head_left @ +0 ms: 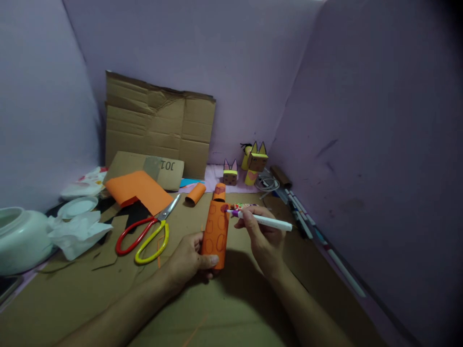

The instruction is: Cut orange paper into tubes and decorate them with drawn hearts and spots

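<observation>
My left hand [191, 258] is wrapped round the lower end of an orange paper tube [214, 236], thumb across its front. Drawn rounded outlines cover the tube, and one near its top right is filled in purple. A white felt-tip marker [269, 221] with a purple tip end is pinched in my right hand [265, 241]; its tip is at that filled spot. Just past the tube's top stands a smaller orange piece [219, 192] with a darker patch; whether the two are joined I cannot tell.
Left of the tube lie scissors [158, 220] with red and yellow handles, an orange sheet [139, 189], crumpled tissue [81, 231] and a white pot [23, 241]. Another orange roll [196, 193] and eared paper figures [257, 161] are behind. More markers [343, 270] line the right wall.
</observation>
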Motion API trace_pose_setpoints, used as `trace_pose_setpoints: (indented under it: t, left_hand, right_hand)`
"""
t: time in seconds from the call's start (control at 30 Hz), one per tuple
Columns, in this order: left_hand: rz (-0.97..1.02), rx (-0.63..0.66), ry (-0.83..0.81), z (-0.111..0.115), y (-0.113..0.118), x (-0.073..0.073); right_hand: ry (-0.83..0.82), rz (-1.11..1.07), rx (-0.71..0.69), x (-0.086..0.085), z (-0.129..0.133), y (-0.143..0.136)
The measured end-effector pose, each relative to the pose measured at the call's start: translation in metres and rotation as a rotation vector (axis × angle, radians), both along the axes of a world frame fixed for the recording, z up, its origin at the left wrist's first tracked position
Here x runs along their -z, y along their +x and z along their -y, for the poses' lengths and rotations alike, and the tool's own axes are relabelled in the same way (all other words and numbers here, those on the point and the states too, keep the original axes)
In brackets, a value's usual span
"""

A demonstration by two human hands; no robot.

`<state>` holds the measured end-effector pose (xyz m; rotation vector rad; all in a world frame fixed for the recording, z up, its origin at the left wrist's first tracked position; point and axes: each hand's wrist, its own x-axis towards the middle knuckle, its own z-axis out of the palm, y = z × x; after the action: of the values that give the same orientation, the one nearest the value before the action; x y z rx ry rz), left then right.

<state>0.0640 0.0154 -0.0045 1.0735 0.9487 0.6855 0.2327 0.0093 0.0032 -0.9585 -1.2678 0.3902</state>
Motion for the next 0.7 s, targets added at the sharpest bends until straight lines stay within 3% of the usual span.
trace_pose_setpoints:
  t: [0.7]
  left_hand:
    - [0.007, 0.013, 0.012, 0.0007, -0.0012, 0.0012]
  right_hand:
    - [-0.007, -0.003, -0.017, 0.0023, 0.0002, -0.0001]
